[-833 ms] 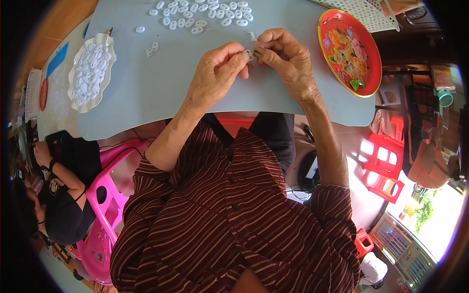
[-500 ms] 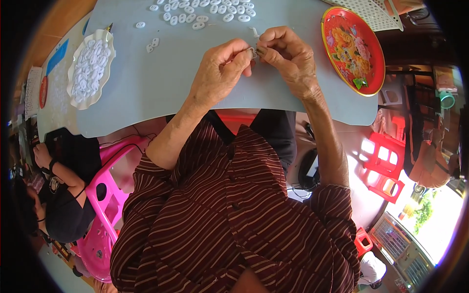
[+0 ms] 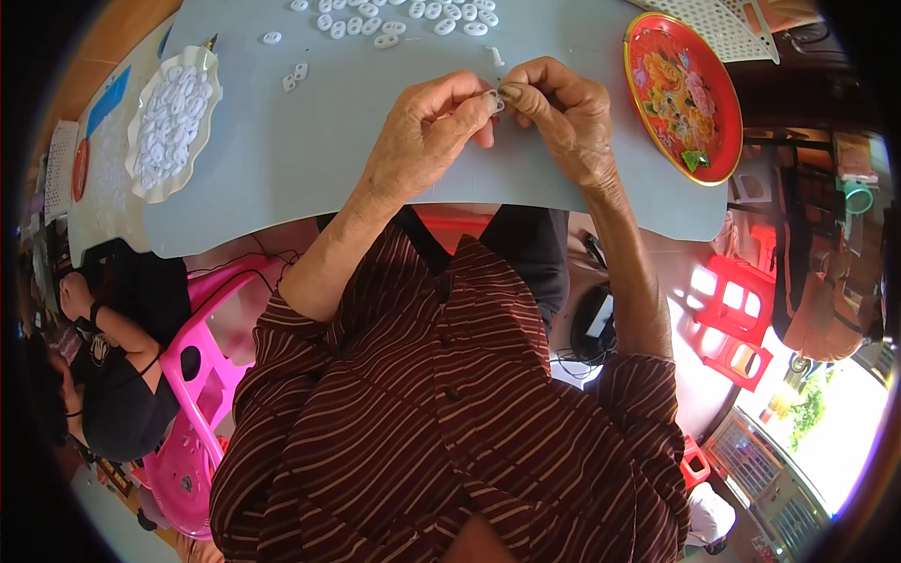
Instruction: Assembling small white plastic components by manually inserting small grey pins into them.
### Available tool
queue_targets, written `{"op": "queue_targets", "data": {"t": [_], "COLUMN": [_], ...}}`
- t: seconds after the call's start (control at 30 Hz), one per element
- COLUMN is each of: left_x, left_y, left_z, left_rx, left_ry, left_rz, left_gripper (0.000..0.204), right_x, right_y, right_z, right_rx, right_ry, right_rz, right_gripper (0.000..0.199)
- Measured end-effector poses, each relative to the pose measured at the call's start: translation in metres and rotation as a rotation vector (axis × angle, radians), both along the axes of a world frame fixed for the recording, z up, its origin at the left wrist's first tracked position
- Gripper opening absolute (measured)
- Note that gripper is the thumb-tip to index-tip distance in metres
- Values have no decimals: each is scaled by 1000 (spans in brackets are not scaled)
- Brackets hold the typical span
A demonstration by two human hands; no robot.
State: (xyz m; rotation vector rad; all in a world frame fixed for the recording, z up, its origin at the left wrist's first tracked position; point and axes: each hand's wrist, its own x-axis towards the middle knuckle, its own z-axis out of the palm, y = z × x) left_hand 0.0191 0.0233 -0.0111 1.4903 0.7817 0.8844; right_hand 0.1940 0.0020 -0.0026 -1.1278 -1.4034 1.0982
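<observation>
Above the grey-blue table (image 3: 310, 169), my two hands meet fingertip to fingertip. My left hand (image 3: 432, 127) pinches a small white oval piece (image 3: 499, 101) between thumb and fingers. From the other side, the thumb and curled fingers of my right hand (image 3: 568, 117) press at the same piece; its far edge is partly hidden by the fingertips. Just beyond lies a short white bent bit (image 3: 495, 56). Farther back, several white ovals with two holes (image 3: 387, 41) are spread out, and a few small white pieces (image 3: 296, 75) sit to the left.
A scalloped white dish (image 3: 134, 183) heaped with white pieces stands at the left. At the right, a red flowered tray (image 3: 631, 89) holds a green wrapped item (image 3: 694, 159). A white perforated basket (image 3: 727, 23) is behind it. A person (image 3: 122, 357) sits by a pink chair (image 3: 202, 375).
My hands have shifted slightly right, and the right fingertips have drawn a little back along the piece, showing more of it. The rest of the table looks the same.
</observation>
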Motion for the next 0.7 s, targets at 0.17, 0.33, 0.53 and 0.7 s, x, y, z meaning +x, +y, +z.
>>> {"op": "queue_targets", "data": {"t": [0.17,0.33,0.53,0.7], "left_x": [2,5,1,-1], "left_y": [-5,-3,-4,-4], "left_z": [7,4,8,5], "left_rx": [113,423,31,-74], "left_ry": [8,64,-12,-99], "left_rz": [73,133,34,-8], "left_gripper": [19,16,16,18], "right_x": [-11,-12,-4,-8], "right_y": [-4,-2,-2,-3], "right_z": [7,4,6,3], "right_rx": [-59,-73,-80,-28], "right_ry": [-18,17,246,68], "right_rz": [-44,-87,-2,-4], "right_gripper": [15,20,19,18]}}
